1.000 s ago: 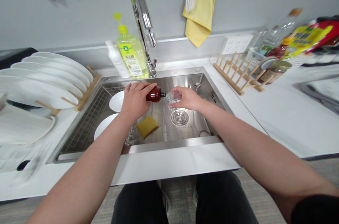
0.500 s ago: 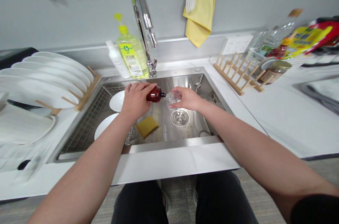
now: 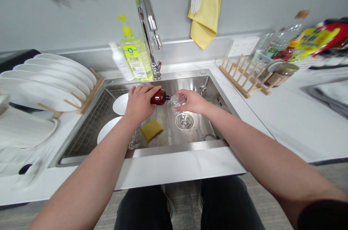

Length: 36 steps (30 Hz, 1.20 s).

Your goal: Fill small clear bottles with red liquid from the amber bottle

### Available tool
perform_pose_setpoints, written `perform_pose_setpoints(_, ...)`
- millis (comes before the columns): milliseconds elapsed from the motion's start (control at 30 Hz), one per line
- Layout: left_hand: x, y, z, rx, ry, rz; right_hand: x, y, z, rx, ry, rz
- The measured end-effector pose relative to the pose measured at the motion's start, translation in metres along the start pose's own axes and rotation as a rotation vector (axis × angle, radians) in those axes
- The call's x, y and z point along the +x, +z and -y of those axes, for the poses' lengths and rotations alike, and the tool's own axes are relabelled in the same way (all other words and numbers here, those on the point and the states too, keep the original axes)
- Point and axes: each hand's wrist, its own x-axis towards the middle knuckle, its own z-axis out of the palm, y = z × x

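Observation:
My left hand [image 3: 141,103] is wrapped round a dark red-brown bottle [image 3: 159,97]. The bottle lies tipped on its side, its black neck pointing right. Just beyond the neck, my right hand [image 3: 191,101] holds a small clear glass [image 3: 176,102], whose opening faces the bottle; whether neck and glass touch I cannot tell. Both hands are over the steel sink [image 3: 197,145]. Below and between them, a yellow sponge [image 3: 151,130] lies in the basin, left of the round drain [image 3: 185,120]. Most of the bottle's body is hidden by my left hand.
White bowls [image 3: 120,104] sit on a wire rack in the sink's left side. The faucet [image 3: 148,16], a yellow-green dish soap bottle [image 3: 137,58] and a white bottle [image 3: 121,61] stand behind. Plates [image 3: 32,92] fill a rack at left; a wooden rack [image 3: 241,78] stands right.

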Motion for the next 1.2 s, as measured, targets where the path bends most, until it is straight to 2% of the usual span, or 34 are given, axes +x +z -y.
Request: perform_pose_setpoints(1200, 0.0005, -0.0027, -0.0016, -0.018, -0.023, 0.023, -0.0011, -0.0015, 0.0057, -0.034, 0.001, -0.001)
